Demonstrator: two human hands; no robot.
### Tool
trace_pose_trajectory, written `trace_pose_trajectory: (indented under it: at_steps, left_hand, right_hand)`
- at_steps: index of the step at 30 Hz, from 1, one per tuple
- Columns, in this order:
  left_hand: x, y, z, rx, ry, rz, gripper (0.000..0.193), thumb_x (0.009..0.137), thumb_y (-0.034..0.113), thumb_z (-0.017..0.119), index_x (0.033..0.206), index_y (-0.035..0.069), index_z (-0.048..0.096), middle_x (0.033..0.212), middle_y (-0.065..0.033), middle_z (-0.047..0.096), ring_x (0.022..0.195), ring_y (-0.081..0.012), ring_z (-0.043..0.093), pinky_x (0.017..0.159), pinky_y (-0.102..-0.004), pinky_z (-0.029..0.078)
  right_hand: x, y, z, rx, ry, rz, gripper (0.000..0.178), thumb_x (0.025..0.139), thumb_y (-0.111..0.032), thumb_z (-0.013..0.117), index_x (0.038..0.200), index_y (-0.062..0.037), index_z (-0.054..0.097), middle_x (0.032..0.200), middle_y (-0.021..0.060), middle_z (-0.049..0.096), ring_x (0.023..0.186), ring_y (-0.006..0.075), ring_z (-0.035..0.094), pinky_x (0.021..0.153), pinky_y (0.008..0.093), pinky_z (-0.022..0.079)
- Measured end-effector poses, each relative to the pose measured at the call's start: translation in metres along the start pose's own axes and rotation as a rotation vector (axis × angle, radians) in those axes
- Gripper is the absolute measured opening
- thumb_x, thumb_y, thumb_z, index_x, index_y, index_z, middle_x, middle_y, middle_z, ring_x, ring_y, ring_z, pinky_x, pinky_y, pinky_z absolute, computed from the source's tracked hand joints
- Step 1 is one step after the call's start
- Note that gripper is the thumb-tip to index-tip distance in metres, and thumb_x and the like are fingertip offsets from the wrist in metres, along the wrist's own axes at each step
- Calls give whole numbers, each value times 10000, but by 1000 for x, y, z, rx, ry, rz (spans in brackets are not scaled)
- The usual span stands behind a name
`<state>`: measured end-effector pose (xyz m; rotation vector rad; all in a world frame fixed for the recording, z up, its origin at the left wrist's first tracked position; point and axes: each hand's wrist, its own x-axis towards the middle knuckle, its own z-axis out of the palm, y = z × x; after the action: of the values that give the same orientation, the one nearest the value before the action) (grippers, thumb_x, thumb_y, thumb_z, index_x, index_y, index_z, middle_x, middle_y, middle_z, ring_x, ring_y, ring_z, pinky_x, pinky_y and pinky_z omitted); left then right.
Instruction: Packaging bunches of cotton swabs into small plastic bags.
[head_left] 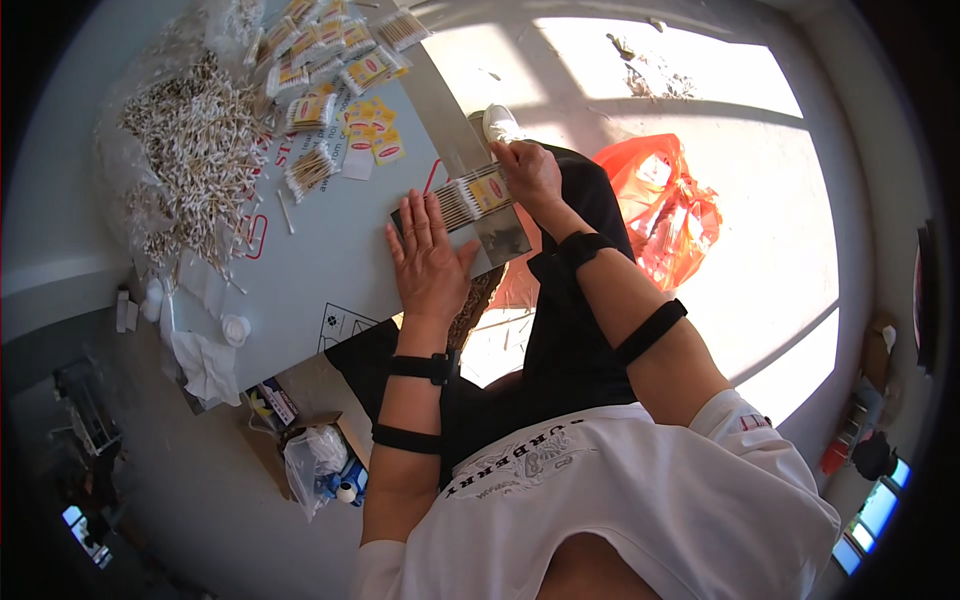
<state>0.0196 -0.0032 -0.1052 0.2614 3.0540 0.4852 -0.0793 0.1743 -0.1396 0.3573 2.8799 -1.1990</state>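
My left hand (432,265) lies with its fingers stretched out, fingertips touching the left end of a row of cotton swabs (455,207). The swabs lie side by side on a dark, shiny flat tray (505,240) at the table's right edge. Toward the right end of the row is a yellow label (488,191), next to my right hand (535,178). The fingers of that hand are curled closed at the tray's right end; what they pinch is hidden.
The grey table (300,300) bears a big heap of loose swabs (195,150), several labelled swab packs (312,112), yellow label cards (372,125) and a swab bundle (311,172). An orange plastic bag (665,210) stands on the floor at right; an open cardboard box (270,460) sits below left.
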Motion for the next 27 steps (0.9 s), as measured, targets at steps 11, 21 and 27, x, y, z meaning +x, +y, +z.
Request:
trace_pose_trajectory:
  at_steps: [11, 21, 27]
  left_hand:
    - [6, 13, 4, -10, -3, 23, 821, 916, 374, 587, 1516, -4, 172, 1593, -189, 149, 1486, -326, 114, 1191, -506, 67]
    - [12, 20, 7, -50, 18, 34, 835, 900, 382, 615, 1510, -4, 197, 1587, -195, 169, 1482, -329, 137, 1186, -510, 102]
    - [12, 10, 14, -112, 87, 54, 793, 916, 338, 596, 1511, 0, 195, 1574, -210, 193, 1474, -343, 157, 1178, -516, 135]
  right_hand:
    - [0, -1, -1, 19, -12, 18, 519, 916, -531, 540, 770, -55, 687, 757, 201, 661, 775, 403, 645, 676, 494, 499]
    - [-1, 0, 0, 40, -3, 12, 507, 917, -522, 546, 761, -58, 680, 759, 201, 660, 781, 404, 643, 673, 495, 498]
    - [1, 2, -2, 82, 13, 27, 517, 917, -520, 550, 751, -44, 668, 751, 216, 651, 759, 406, 642, 655, 490, 495]
